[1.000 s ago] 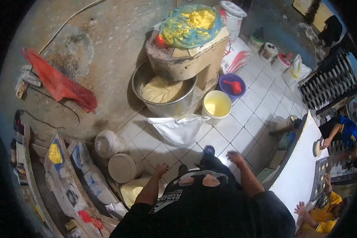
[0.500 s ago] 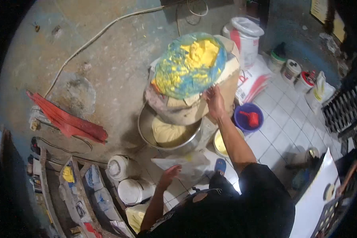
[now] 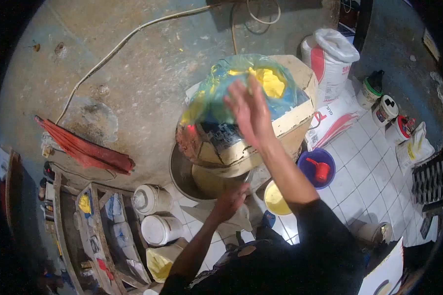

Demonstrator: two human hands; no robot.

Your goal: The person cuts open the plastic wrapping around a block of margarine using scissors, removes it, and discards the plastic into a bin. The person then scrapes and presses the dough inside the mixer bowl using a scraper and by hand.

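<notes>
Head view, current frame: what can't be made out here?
Head view, right hand: blurred by motion, so whether it grips the blue-green bag is unclear.
Head view, left hand: it overlaps the metal bowl, so contact cannot be told.
Head view, the bowl's contents: partly hidden by the machine overhead.
Head view, white board: cut off at lower right by the picture's edge.

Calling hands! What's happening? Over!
Right hand blurred over plastic bag, contact unclear. Left hand near metal bowl. Bag atop machine, yellow stuff inside. Machine partly blocks bowl.
</notes>
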